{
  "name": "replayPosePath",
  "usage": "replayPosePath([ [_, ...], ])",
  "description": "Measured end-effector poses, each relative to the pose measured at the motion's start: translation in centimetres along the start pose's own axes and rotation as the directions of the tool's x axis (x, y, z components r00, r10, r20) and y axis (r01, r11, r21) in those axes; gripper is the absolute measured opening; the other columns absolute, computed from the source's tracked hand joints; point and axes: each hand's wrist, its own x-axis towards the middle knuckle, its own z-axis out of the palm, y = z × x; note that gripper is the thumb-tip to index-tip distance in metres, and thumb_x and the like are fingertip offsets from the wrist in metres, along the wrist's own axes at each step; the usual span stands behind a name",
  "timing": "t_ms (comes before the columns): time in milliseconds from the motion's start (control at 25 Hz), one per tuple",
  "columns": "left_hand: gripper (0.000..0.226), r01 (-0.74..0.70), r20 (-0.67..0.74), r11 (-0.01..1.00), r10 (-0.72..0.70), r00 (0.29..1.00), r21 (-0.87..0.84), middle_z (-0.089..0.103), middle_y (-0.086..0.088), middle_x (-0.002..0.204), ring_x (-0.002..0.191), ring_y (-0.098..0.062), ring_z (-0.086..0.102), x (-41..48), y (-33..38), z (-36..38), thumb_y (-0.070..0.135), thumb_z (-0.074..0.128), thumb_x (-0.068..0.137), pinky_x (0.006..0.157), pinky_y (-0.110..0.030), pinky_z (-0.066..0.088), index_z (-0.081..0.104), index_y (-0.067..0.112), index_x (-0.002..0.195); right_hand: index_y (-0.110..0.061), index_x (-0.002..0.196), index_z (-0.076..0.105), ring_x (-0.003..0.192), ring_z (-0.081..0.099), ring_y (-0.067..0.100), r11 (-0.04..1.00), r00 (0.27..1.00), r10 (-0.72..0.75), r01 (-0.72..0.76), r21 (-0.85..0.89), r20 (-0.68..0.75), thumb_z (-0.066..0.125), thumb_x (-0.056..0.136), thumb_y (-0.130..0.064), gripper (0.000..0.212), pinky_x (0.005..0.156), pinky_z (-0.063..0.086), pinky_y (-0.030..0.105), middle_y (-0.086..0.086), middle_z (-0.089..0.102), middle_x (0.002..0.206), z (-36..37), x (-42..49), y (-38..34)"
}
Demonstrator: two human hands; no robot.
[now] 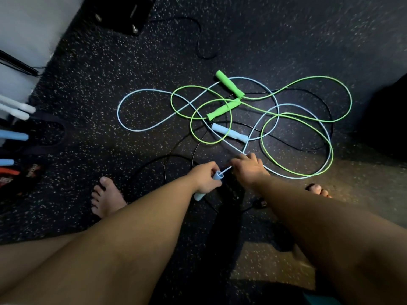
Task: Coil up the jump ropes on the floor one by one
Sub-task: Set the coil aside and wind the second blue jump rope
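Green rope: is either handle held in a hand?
No, both green handles lie on the floor; the left hand grips a blue handle.

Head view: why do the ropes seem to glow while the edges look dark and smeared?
Head view: light pools centrally, so the green rope and light blue rope shine; head view: the black rope almost vanishes against the dark floor; head view: the corners dim and floor speckles streak with blur toward the edges.

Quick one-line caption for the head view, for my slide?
Left hand grips a light-blue handle, right hand pinches its cord; green rope lies tangled with it.
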Motion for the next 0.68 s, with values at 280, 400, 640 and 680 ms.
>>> replayPosePath([
  [280,0.016,0.026,-0.031,0.965,-0.035,0.999,-0.262,0.076,-0.007,0.097,0.091,-0.022,0.068,-5.5,1.8,-8.0,0.032,0.068,0.083,0.087,-0.033,0.051,0.068,0.02,0.092,-0.023,0.096,0.057,0.101,0.063,0.029,0.969,0.953,-0.246,0.245,-0.028,-0.177,0.046,0.102,-0.036,0.019,0.075,0.032,0.032,0.007,0.07,0.1,-8.5,-2.9,-5.3],
  [400,0.021,-0.085,-0.106,0.9,0.043,0.993,-0.427,0.065,-0.007,0.069,0.066,-0.017,0.056,-10.0,4.6,-10.9,0.021,0.055,0.095,0.063,-0.029,0.038,0.065,0.012,0.079,-0.02,0.096,0.065,0.081,0.063,0.019,0.901,0.874,-0.364,0.418,0.116,-0.322,0.056,0.1,-0.036,0.018,0.066,0.033,0.025,0.004,0.071,0.087,-12.2,-6.2,-9.5],
  [640,0.034,-0.293,-0.287,0.739,0.141,0.948,-0.607,0.032,0.011,0.049,0.044,-0.009,0.024,-19.0,7.4,-16.9,0.022,0.036,0.098,0.059,-0.029,0.035,0.036,0.024,0.064,-0.02,0.081,0.061,0.056,0.049,0.006,0.861,0.881,-0.152,0.341,0.377,-0.449,0.06,0.097,-0.04,0.026,0.062,0.044,0.031,-0.006,0.06,0.065,-18.4,-12.8,-10.7],
  [680,0.033,-0.311,-0.275,0.729,0.173,0.946,-0.61,0.032,0.011,0.048,0.045,-0.01,0.023,-20.6,7.9,-17.6,0.023,0.035,0.098,0.058,-0.028,0.036,0.035,0.023,0.065,-0.019,0.079,0.061,0.056,0.048,0.009,0.85,0.887,-0.124,0.327,0.414,-0.446,0.06,0.097,-0.039,0.028,0.062,0.043,0.031,-0.001,0.061,0.066,-19.3,-14.0,-10.5],
])
